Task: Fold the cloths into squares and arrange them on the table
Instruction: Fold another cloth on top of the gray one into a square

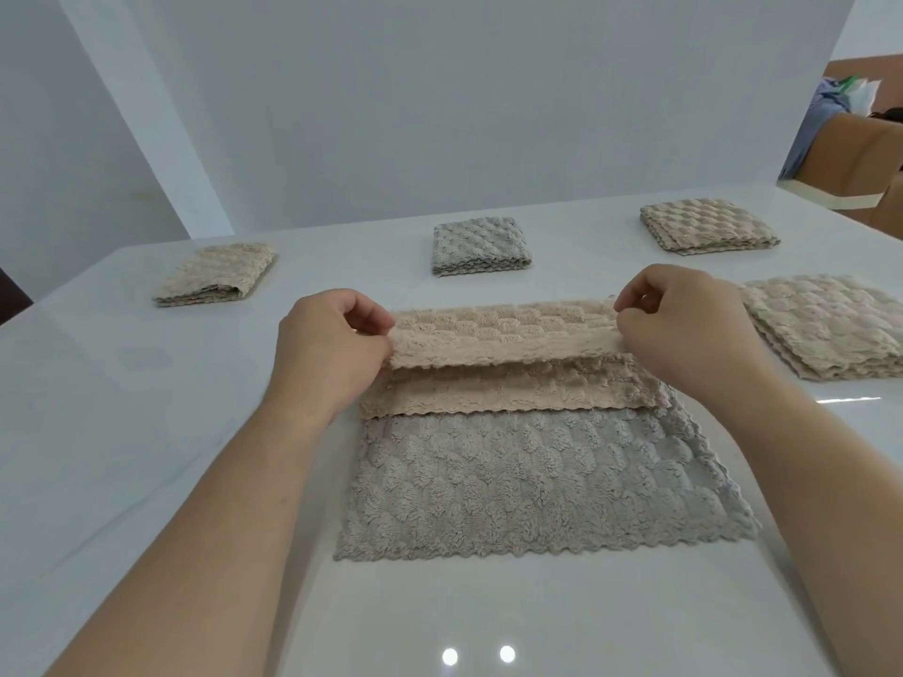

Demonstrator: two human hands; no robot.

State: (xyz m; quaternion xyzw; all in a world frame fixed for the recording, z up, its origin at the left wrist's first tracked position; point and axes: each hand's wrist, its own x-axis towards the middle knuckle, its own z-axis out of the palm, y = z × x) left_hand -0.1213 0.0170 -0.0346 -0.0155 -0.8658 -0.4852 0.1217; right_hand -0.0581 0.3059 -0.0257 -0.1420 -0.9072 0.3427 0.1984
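Three done already! Across the upper frame sit the left beige square [215, 276], the grey square [479, 244] and the right beige square [703, 224], well apart. Centre frame, the left hand [337, 349] and right hand [684, 329] each pinch an end of the beige cloth [503, 344], fingers [374, 319] clamped on its lifted edge, mid-fold over the flat grey cloth [537, 486]. At the right edge an unfolded stack [826, 324] waits, so I'd judge well under halfway. Bare table [146, 432] lies open at lower left; the stack crowds the right hand.
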